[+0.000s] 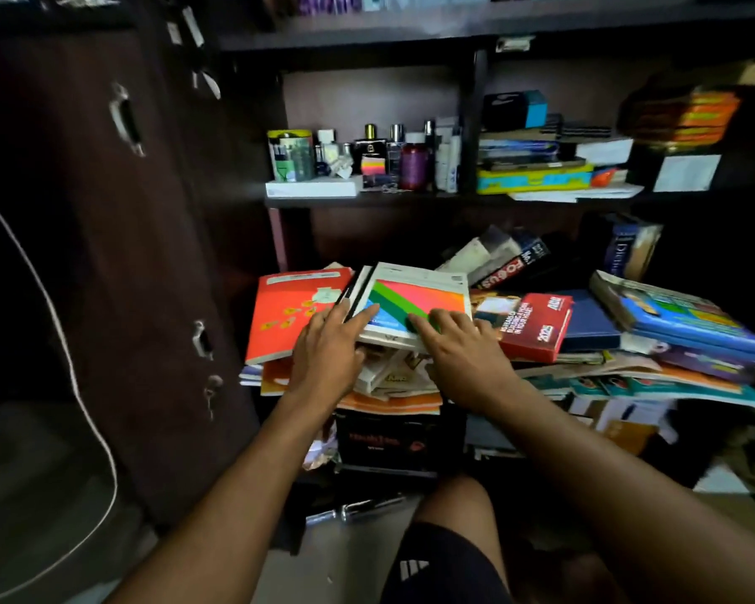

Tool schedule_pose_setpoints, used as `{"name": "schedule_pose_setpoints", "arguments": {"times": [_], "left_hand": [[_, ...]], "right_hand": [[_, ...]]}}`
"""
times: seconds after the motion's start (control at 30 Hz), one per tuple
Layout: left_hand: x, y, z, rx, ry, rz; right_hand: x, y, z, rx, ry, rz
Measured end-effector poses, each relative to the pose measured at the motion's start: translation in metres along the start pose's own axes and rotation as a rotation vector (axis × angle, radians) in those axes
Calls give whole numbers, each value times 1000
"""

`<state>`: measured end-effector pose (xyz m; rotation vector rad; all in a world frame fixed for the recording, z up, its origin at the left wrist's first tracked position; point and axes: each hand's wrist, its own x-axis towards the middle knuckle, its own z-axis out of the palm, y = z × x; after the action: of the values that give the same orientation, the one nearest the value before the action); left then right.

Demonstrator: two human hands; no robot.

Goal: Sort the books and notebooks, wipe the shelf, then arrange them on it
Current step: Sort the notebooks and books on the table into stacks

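Head-cam view, looking down at a dark wood shelf unit (367, 201). Two bare hands work a messy heap of books on the lower shelf. Left hand (328, 355) holds the left edge of a white-bordered notebook w/ rainbow stripes (419, 300), thumb on the cover, fingers curled underneath. Right hand (458, 350) lies flat on the cover's near edge, fingers straight. To the left, an orange notebook (297, 311). To the right, a red book (537, 324); its title is too blurred to read. Behind, a dark spine reading "FOCUS" (513, 265); further right, prob. a dictionary (628, 248). Upper shelf: perfume bottles (369, 148).
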<state>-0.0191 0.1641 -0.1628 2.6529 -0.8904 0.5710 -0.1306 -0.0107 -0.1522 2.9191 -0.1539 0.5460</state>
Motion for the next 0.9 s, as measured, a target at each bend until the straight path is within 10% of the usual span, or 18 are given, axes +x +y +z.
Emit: {"name": "schedule_pose_setpoints", "arguments": {"times": [0.5, 0.63, 0.73, 0.9], "left_hand": [[3, 53, -143, -71, 515, 294], [6, 121, -165, -699, 592, 310], [6, 181, -137, -1260, 223, 343], [-59, 337, -26, -1541, -661, 402]], "right_hand": [[-47, 46, -111, 839, 436, 157], [-101, 74, -142, 994, 698, 262], [-157, 109, -154, 1094, 795, 452], [-310, 165, -171, 1029, 904, 903]]}}
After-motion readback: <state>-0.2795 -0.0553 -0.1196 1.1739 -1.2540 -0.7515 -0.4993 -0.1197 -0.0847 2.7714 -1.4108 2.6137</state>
